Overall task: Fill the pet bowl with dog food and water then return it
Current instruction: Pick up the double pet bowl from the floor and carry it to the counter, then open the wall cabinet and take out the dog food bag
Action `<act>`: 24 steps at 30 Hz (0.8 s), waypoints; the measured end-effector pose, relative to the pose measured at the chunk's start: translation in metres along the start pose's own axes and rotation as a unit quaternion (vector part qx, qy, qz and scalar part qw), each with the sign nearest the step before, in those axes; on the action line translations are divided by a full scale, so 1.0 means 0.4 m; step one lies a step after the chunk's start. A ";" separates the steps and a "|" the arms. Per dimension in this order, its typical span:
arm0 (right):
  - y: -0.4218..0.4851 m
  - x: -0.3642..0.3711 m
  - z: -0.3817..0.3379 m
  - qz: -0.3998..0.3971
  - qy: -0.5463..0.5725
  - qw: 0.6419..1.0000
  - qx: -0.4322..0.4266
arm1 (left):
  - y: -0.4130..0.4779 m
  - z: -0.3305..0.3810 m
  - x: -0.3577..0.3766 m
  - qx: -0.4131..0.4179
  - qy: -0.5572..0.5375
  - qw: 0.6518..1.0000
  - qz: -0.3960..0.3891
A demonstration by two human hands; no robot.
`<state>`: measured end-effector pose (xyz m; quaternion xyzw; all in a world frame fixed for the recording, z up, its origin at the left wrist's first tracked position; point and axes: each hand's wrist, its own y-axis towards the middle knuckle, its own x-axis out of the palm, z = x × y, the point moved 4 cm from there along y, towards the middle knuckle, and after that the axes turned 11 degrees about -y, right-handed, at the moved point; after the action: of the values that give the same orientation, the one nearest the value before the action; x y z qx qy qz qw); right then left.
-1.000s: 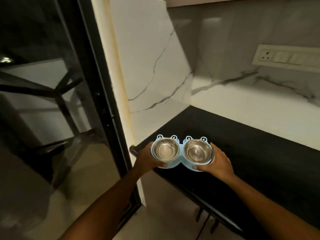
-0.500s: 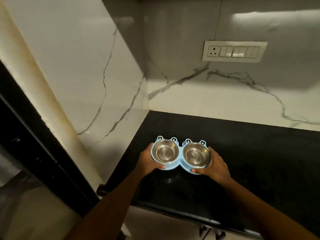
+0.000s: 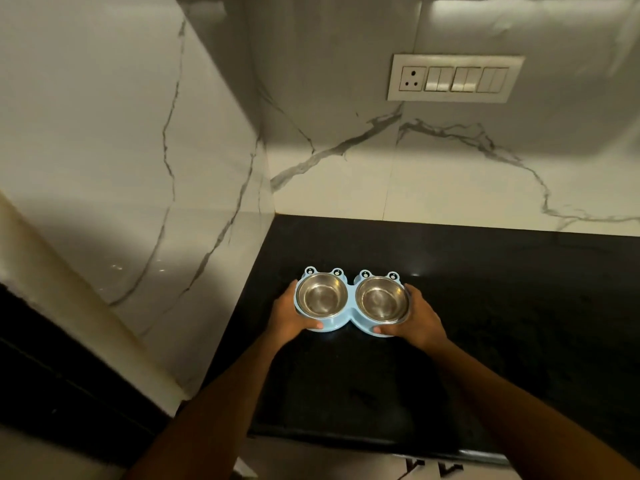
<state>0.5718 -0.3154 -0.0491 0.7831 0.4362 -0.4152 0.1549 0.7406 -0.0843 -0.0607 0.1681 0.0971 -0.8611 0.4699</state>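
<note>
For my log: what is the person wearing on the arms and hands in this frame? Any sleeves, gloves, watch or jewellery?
Both forearms are bare all the way to the frame's lower edge, and no sleeves show. The left hand and right hand are ungloved. No watch, bracelet or ring is visible on wrists or fingers, though the light is dim.
</note>
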 end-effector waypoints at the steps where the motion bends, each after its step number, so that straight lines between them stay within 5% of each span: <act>1: 0.004 0.000 -0.004 0.000 0.003 1.000 -0.002 | 0.005 -0.001 -0.002 -0.002 -0.006 1.000 -0.003; 14: 0.016 0.025 -0.001 -0.018 0.004 0.999 0.026 | 0.001 -0.009 -0.002 -0.050 0.027 0.998 -0.008; 24: -0.046 -0.056 -0.045 0.088 0.031 0.993 -0.066 | -0.039 0.208 0.123 0.229 0.076 0.970 -0.013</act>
<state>0.5600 -0.3062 -0.0184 0.8189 0.3967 -0.3458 0.2292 0.6864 -0.1411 -0.0023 0.3349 -0.0651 -0.8512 0.3988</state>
